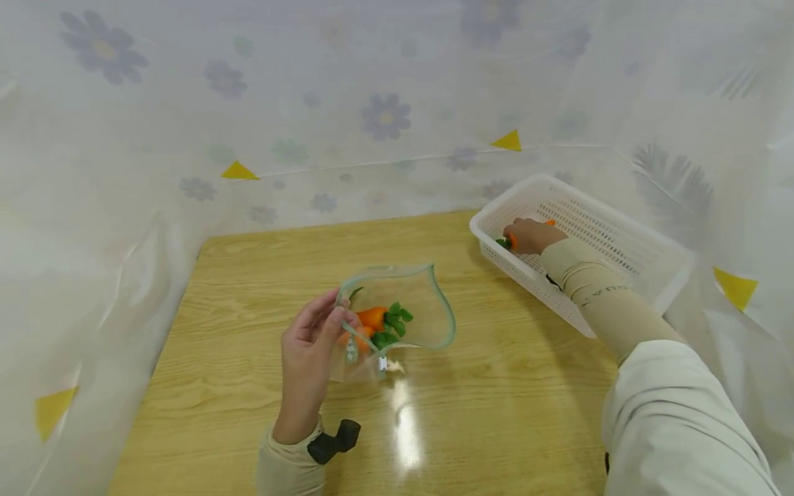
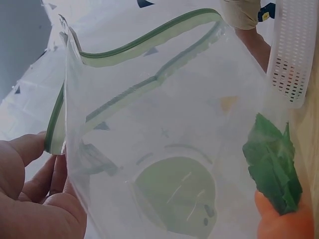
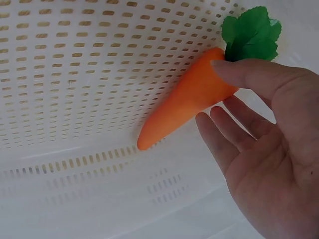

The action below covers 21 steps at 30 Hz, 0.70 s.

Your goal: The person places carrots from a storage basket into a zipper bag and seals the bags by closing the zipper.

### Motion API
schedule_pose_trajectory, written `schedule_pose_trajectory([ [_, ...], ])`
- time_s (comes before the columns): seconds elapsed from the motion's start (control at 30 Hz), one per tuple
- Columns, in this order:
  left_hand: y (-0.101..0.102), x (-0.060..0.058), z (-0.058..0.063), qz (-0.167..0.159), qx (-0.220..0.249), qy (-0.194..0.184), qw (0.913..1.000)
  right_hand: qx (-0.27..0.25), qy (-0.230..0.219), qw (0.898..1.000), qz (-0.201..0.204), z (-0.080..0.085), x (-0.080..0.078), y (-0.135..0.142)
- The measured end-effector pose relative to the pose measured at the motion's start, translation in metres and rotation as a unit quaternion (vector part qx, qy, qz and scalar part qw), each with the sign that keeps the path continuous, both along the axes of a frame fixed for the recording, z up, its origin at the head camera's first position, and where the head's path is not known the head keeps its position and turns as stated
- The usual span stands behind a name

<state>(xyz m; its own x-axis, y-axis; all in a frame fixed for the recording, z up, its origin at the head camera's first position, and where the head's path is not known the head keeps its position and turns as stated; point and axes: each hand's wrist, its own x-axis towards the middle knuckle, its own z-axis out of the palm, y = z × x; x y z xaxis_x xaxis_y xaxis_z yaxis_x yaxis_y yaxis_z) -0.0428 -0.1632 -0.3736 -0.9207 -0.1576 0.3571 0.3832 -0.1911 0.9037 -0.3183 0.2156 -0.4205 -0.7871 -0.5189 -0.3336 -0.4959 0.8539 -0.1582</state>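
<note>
My left hand (image 1: 313,351) pinches the rim of a clear zip bag (image 2: 149,114) with a green seal strip and a printed green shape. The bag's mouth gapes toward the right in the head view. Inside it lie orange toy carrots (image 1: 372,318) with green leaves; one carrot (image 2: 284,224) shows through the plastic in the left wrist view. Over in the white basket (image 1: 527,189), my right hand (image 3: 274,139) holds another carrot (image 3: 187,94) near its leafy top, thumb on the upper side and fingers beneath. Its tip points down toward the basket's slotted wall.
The perforated basket stands at the back right of the wooden table (image 1: 248,275), turned at an angle. White floral sheeting (image 1: 384,69) hangs behind and at both sides, with yellow triangles (image 1: 509,140) on it.
</note>
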Motion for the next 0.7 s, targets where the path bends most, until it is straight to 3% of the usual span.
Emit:
schedule_pose_trajectory([
  [0.23,0.0,0.0,-0.001,0.001,-0.003,-0.009,1.0,0.006,0.019,1.0,-0.011,-0.012,0.001,0.016],
  [0.5,0.0,0.0,-0.001,0.003,-0.003,-0.016,0.9999,0.019,0.08,0.997,0.011,-0.022,0.004,0.02],
  [0.7,0.0,0.0,-0.002,0.003,-0.007,-0.017,0.9998,0.017,0.095,0.995,0.023,-0.022,0.001,0.02],
])
